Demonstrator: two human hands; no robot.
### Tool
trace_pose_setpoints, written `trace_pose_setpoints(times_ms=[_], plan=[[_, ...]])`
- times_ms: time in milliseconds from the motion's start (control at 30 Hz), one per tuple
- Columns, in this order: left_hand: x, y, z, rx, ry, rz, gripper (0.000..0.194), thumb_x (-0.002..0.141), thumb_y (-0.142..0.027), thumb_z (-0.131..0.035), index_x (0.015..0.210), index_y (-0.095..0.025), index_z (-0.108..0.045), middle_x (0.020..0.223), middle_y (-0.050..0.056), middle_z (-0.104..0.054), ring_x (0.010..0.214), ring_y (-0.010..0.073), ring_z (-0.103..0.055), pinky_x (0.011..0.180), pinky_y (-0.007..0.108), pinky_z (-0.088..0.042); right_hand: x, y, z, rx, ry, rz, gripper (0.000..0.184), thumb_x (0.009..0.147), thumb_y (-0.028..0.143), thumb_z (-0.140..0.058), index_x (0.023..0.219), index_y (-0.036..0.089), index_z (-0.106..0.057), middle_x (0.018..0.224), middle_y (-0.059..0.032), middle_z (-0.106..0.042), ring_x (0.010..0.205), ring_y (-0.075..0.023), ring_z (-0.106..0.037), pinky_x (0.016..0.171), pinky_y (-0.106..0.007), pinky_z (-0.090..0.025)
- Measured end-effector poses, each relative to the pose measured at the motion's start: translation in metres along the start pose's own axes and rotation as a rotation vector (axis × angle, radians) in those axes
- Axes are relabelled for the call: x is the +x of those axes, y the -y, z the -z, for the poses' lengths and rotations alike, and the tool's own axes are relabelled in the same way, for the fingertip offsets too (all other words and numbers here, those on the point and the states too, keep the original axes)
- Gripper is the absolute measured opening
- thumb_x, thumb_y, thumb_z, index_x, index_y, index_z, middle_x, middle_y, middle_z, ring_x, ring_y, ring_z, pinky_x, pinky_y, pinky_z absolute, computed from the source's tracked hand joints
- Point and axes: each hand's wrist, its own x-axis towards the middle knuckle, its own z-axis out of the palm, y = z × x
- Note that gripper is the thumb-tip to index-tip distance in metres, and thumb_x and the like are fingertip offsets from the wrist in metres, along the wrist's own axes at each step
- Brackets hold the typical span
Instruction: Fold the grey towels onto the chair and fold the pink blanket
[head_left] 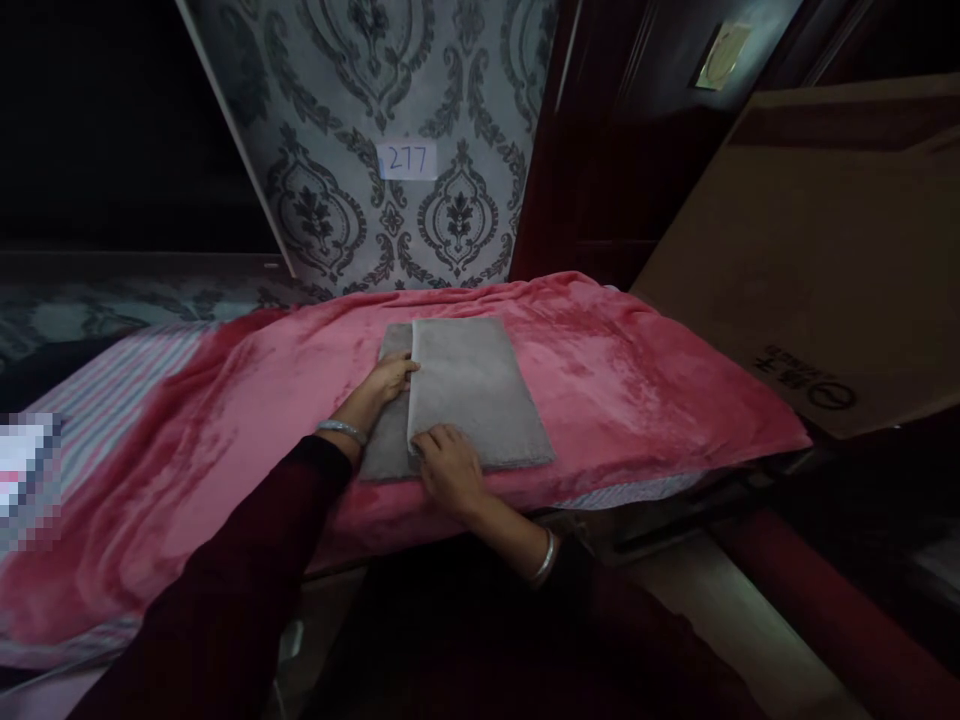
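A grey plush mat (480,390) lies folded on a pink blanket (622,370), its upper layer covering part of the lower one. At the left edge of that upper layer, my left hand (391,378) pinches the fabric, with the fingertips at the pale border. Nearer to me, my right hand (452,468) has its fingers curled over the front left corner of the same layer. The thumb of the right hand is mostly hidden. Each wrist wears a silver bangle.
The blanket covers a bed or bench with a striped sheet (97,385) showing at the left. A large cardboard box (832,260) leans at the right. Behind are a patterned wall (390,80) with a paper label (407,159) reading 277, and a dark screen (127,130).
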Motion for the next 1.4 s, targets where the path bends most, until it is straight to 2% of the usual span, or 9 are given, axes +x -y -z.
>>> trace_pose_setpoints(times_ms=[400,567,633,733,800,900,1000,1133,1400], plan=[[0.004,0.004,-0.015,0.076,-0.125,-0.043,0.030,0.062,-0.013,-0.067,0.091,-0.013,-0.073,0.072,0.004,-0.072,0.070,0.0206,-0.068,0.063,0.028,-0.055,0.004,-0.004,-0.006,-0.009,-0.025,0.083,0.030,0.099,0.014,-0.049,0.118,0.021,-0.072,0.108,-0.0095,-0.067,0.101,-0.0245,-0.056,0.086,-0.038,-0.047],[0.002,-0.002,-0.013,0.202,-0.161,0.003,0.029,0.069,-0.013,-0.065,0.096,-0.010,-0.073,0.070,0.006,-0.069,0.063,0.0227,-0.068,0.062,0.034,-0.056,0.001,-0.030,0.012,0.258,-0.003,0.208,0.026,0.101,0.028,-0.055,0.120,0.021,-0.072,0.106,-0.0075,-0.070,0.101,-0.0199,-0.061,0.088,-0.033,-0.048],[0.001,-0.007,-0.010,0.260,-0.196,0.005,0.041,0.075,-0.014,-0.063,0.115,-0.009,-0.069,0.079,0.009,-0.072,0.069,0.0252,-0.070,0.066,0.038,-0.058,0.003,-0.049,0.030,0.341,-0.067,0.182,0.033,0.104,0.033,-0.051,0.126,0.019,-0.070,0.109,-0.0084,-0.072,0.102,-0.0189,-0.064,0.091,-0.032,-0.049],[-0.001,-0.013,-0.010,0.373,-0.264,-0.088,0.059,0.081,-0.016,-0.062,0.140,-0.014,-0.057,0.117,0.015,-0.072,0.106,0.0290,-0.071,0.092,0.045,-0.058,0.011,-0.075,0.052,0.241,-0.147,0.084,0.042,0.106,0.037,-0.045,0.135,0.015,-0.066,0.122,-0.0131,-0.070,0.113,-0.0227,-0.063,0.100,-0.037,-0.047],[-0.004,-0.013,-0.014,0.611,-0.222,-0.311,0.061,0.084,-0.019,-0.061,0.144,-0.016,-0.053,0.144,0.015,-0.061,0.134,0.0283,-0.056,0.113,0.044,-0.046,0.017,-0.085,0.056,0.123,-0.102,0.114,0.046,0.106,0.040,-0.044,0.141,0.016,-0.062,0.134,-0.0145,-0.066,0.126,-0.0258,-0.057,0.110,-0.042,-0.042],[-0.009,-0.004,-0.024,1.051,0.015,-0.624,0.059,0.095,-0.030,-0.050,0.152,-0.016,-0.046,0.164,0.013,-0.041,0.153,0.0273,-0.033,0.126,0.046,-0.027,0.021,-0.087,0.044,-0.030,0.075,0.229,0.050,0.105,0.045,-0.045,0.149,0.022,-0.055,0.155,-0.0124,-0.051,0.147,-0.0310,-0.039,0.119,-0.054,-0.031],[-0.017,0.015,-0.028,1.289,0.198,-0.605,0.059,0.102,-0.037,-0.038,0.158,-0.018,-0.038,0.168,0.012,-0.032,0.158,0.0289,-0.023,0.127,0.054,-0.018,0.018,-0.084,0.027,-0.112,0.191,0.281,0.057,0.105,0.049,-0.044,0.158,0.027,-0.043,0.165,-0.0105,-0.038,0.154,-0.0324,-0.027,0.121,-0.060,-0.023],[-0.023,0.032,-0.024,1.408,0.201,-0.574,0.060,0.104,-0.041,-0.032,0.160,-0.019,-0.035,0.171,0.012,-0.025,0.159,0.0281,-0.017,0.128,0.055,-0.013,0.012,-0.083,0.018,-0.109,0.190,0.295,0.059,0.106,0.050,-0.041,0.161,0.029,-0.036,0.167,-0.0084,-0.035,0.156,-0.0301,-0.023,0.123,-0.059,-0.022],[-0.016,0.013,-0.034,1.453,0.237,-0.472,0.061,0.104,-0.049,-0.031,0.159,-0.023,-0.037,0.170,0.011,-0.028,0.158,0.0305,-0.023,0.126,0.061,-0.017,0.014,-0.083,0.021,-0.082,0.202,0.311,0.056,0.106,0.050,-0.043,0.159,0.034,-0.039,0.167,-0.0071,-0.034,0.155,-0.0317,-0.021,0.122,-0.062,-0.021]])
